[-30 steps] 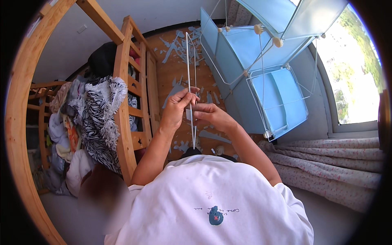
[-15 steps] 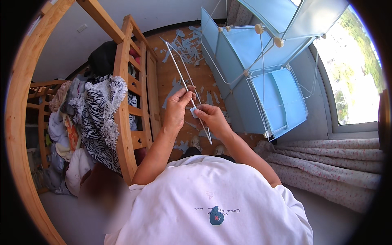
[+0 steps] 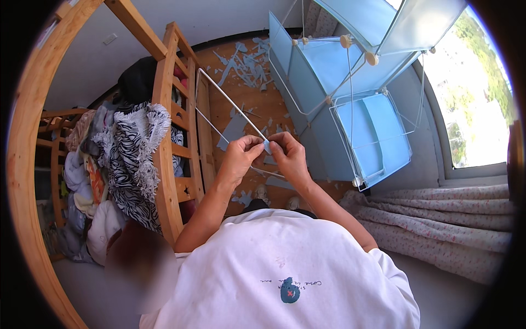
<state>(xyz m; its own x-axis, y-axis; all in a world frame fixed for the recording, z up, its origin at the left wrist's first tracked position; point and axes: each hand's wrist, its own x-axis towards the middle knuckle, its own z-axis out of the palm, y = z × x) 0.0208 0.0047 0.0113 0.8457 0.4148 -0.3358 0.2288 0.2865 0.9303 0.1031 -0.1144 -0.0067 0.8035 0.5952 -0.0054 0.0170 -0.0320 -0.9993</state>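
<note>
Both hands meet in front of my body at a thin white wire frame [image 3: 233, 103], which is tilted with one corner pointing up and left. My left hand [image 3: 239, 160] is closed on the frame, thumb and fingers bent near its long upper bar. My right hand [image 3: 290, 160] pinches a small light-blue piece [image 3: 267, 147] of sheet at that bar, close to the left fingertips. Part of the frame passes behind my hands, and its lower bar shows below them.
Torn light-blue scraps [image 3: 250, 68] litter the wooden floor [image 3: 216, 98]. At the right stands a light-blue panelled wire rack [image 3: 315, 109], beside a window [image 3: 471, 98] and a patterned curtain [image 3: 438, 219]. A wooden bunk bed [image 3: 164, 126] with piled clothes [image 3: 129, 148] stands left.
The wire frame has swung leftward and turned to show its open shape. My right hand has moved slightly up and right, and the left hand a little down; both fingertips now meet at the blue piece.
</note>
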